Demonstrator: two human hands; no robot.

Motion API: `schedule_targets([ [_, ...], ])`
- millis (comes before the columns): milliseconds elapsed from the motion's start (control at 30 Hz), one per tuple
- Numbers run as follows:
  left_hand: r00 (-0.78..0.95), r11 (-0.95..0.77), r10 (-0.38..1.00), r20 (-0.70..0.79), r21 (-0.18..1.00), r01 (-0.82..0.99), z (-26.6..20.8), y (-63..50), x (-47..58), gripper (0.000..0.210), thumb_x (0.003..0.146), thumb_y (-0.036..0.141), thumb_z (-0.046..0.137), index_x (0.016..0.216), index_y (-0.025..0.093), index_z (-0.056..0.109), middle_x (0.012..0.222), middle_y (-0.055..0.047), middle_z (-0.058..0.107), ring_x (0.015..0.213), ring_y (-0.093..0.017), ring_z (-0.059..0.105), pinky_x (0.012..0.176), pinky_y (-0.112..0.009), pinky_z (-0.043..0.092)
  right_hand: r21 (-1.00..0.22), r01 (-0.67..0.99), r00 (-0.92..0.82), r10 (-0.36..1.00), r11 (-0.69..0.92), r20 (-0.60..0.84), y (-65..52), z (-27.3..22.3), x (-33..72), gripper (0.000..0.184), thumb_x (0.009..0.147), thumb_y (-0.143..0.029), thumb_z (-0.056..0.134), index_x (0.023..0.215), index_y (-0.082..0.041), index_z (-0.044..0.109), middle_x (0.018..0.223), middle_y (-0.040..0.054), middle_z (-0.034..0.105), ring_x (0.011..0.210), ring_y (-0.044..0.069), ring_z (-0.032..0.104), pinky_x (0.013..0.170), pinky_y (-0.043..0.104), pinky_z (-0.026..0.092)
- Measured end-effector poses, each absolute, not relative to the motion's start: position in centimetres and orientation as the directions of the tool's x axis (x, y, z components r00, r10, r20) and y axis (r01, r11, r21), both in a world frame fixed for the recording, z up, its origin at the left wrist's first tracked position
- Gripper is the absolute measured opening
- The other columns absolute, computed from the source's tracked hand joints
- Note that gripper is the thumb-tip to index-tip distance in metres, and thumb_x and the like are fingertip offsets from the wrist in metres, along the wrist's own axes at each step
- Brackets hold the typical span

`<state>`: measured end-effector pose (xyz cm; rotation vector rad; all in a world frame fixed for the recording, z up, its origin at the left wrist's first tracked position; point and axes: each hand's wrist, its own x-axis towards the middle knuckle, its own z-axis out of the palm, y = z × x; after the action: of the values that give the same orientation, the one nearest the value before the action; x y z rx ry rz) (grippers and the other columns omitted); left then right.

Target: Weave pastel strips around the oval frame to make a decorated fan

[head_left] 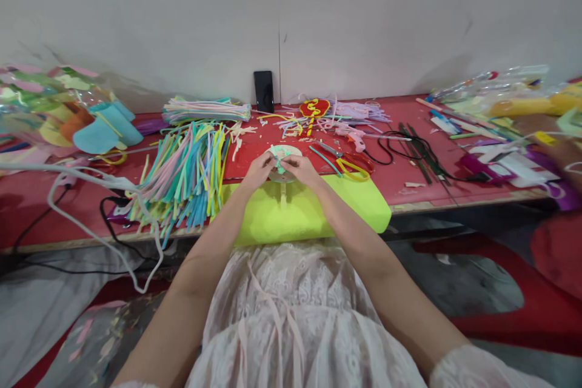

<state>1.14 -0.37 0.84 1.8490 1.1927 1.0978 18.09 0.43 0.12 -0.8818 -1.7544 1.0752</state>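
Both hands meet over a pale round disc (285, 177) at the table's front edge. A thin pale stick (283, 195) runs from the disc down over a yellow-green sheet (364, 209). My left hand (260, 171) pinches the left side of a mint-green pipe cleaner piece (279, 156) on the disc. From the right, my right hand (300, 166) pinches the same piece, thumb and fingers close together. The fingers partly hide its shape. Beside my right hand lie yellow-handled scissors (351, 170) and a teal pipe cleaner (325, 160).
Loose pastel pipe cleaners (186, 170) spread left of my hands, with a bundle (207, 110) behind. A black phone (264, 91) leans on the white partition (182, 30). Rightward are a pink glue gun (357, 139), its black cord, and a person's arm (541, 133). A white cable (91, 230) hangs left.
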Motion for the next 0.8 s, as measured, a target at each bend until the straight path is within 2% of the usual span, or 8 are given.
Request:
schedule_targets([
  [133,0.228,-0.385,0.919,0.321,0.850,0.358,0.7,-0.3,1.2,0.021,0.084,0.039,0.042,0.080,0.018,0.046,0.073,0.000,0.053,0.070,-0.011,0.051,0.066,-0.023,0.040,-0.909,0.145,-0.312,0.890,0.391,0.333,0.5,0.1,18.1,0.032,0.073,-0.045,0.057,0.082,-0.015,0.065,0.076,0.0025,0.064,0.073,0.014,0.055,0.073,0.027,0.043],
  [233,0.243,-0.355,0.927,0.287,0.881,0.312,0.4,-0.1,1.3,0.024,0.080,0.041,0.049,0.084,0.018,0.047,0.076,0.000,0.055,0.070,-0.010,0.053,0.065,-0.023,0.042,-0.901,0.148,-0.274,0.892,0.409,0.360,0.5,0.1,18.1,0.032,0.074,-0.044,0.056,0.082,-0.015,0.066,0.078,0.0031,0.065,0.073,0.014,0.056,0.072,0.027,0.044],
  [367,0.254,-0.316,0.935,0.248,0.908,0.275,0.0,0.1,1.4,0.026,0.071,0.037,0.060,0.083,0.018,0.047,0.078,0.000,0.059,0.073,-0.011,0.057,0.067,-0.024,0.044,-0.899,0.144,-0.202,0.902,0.414,0.383,0.8,-0.1,18.2,0.031,0.073,-0.045,0.056,0.083,-0.016,0.066,0.083,0.0042,0.066,0.076,0.015,0.057,0.073,0.027,0.045],
  [567,0.274,-0.275,0.937,0.219,0.943,0.188,1.0,-0.6,1.4,0.026,0.070,0.030,0.061,0.089,0.018,0.047,0.079,-0.001,0.062,0.076,-0.013,0.061,0.070,-0.027,0.047,-0.934,0.064,-0.170,0.927,0.350,0.335,1.1,-0.4,18.1,0.034,0.070,-0.046,0.059,0.086,-0.017,0.064,0.085,0.0045,0.065,0.076,0.014,0.057,0.069,0.026,0.046],
  [800,0.275,-0.306,0.928,0.251,0.936,0.177,1.8,-1.0,1.5,0.022,0.069,0.027,0.061,0.086,0.016,0.051,0.084,-0.002,0.060,0.077,-0.011,0.059,0.075,-0.027,0.048,-0.961,-0.043,-0.154,0.949,0.273,0.276,1.1,-0.2,18.2,0.035,0.070,-0.050,0.060,0.081,-0.017,0.061,0.069,0.0007,0.060,0.064,0.011,0.055,0.060,0.023,0.045],
])
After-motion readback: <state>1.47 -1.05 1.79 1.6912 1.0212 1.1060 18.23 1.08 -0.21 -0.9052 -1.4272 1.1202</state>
